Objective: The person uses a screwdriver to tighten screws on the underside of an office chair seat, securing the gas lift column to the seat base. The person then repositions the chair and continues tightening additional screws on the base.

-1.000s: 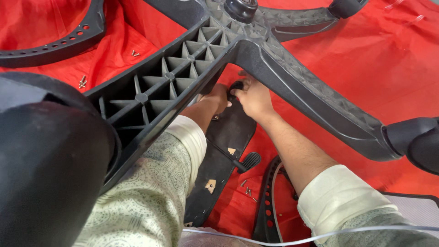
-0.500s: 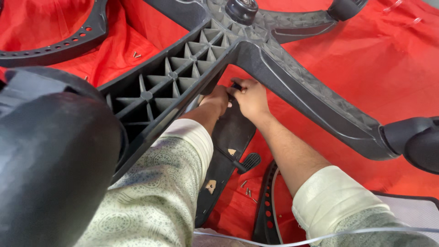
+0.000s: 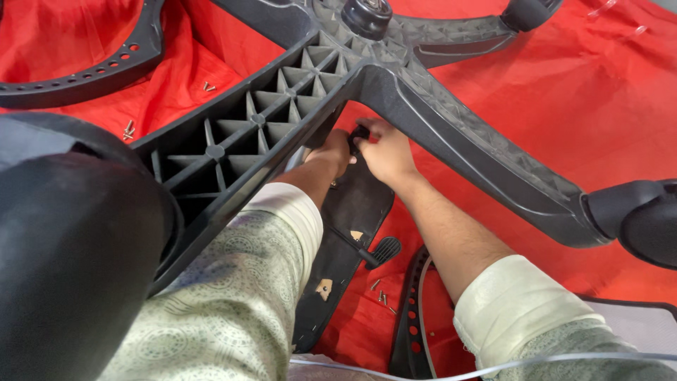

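A black five-arm chair base (image 3: 451, 134) lies upside down over a red cloth (image 3: 599, 92), its ribbed underside facing me. Both my hands reach under the fork between two arms. My left hand (image 3: 333, 152) is closed around something beneath the ribbed arm; what it grips is hidden. My right hand (image 3: 384, 149) pinches a small black knob or handle (image 3: 358, 132) at the top of a flat black mechanism plate (image 3: 349, 233) that lies on the cloth. A short black lever (image 3: 381, 250) sticks out of that plate.
A large black caster wheel (image 3: 70, 247) fills the lower left, and another caster (image 3: 645, 215) sits at the right arm's end. Curved black perforated armrest pieces lie at top left (image 3: 92, 74) and bottom centre (image 3: 412, 324). Loose screws (image 3: 381, 293) are scattered on the cloth.
The view has shifted slightly; both hands stay together under the base fork, moved a little up toward the hub, still working at the small black knob.
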